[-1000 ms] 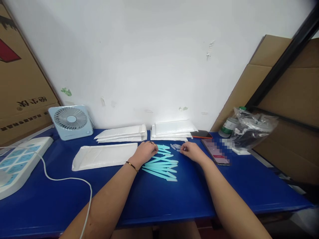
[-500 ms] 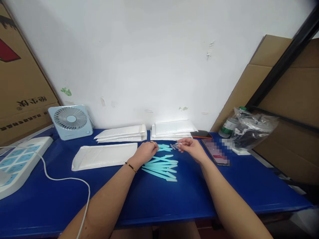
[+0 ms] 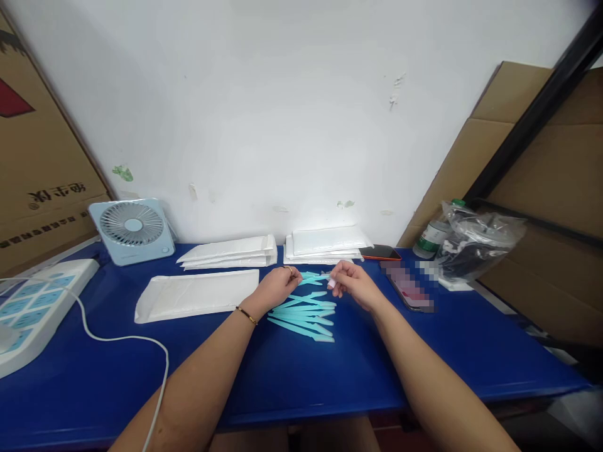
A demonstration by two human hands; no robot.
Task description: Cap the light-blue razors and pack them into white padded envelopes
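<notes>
Several light-blue plastic sticks point(image 3: 304, 317) lie in a loose pile on the blue table point(image 3: 292, 370). My left hand point(image 3: 276, 289) pinches the end of one light-blue stick point(image 3: 311, 277) just above the pile. My right hand point(image 3: 351, 284) is closed on a small clear cap point(image 3: 331, 284) and holds it at the free end of that same stick. The two hands are close together above the far end of the pile.
A white padded envelope point(image 3: 195, 293) lies left of the hands; two envelope stacks point(image 3: 230, 252) point(image 3: 325, 243) sit by the wall. A small fan point(image 3: 132, 228), power strip point(image 3: 38, 307) with cable, two phones point(image 3: 407, 290) point(image 3: 380, 253), a bottle point(image 3: 429, 238) and a plastic bag point(image 3: 475, 245) surround them.
My right hand picked a clear cap off the table and moved left to meet the stick. My left hand lifted one stick slightly from the pile.
</notes>
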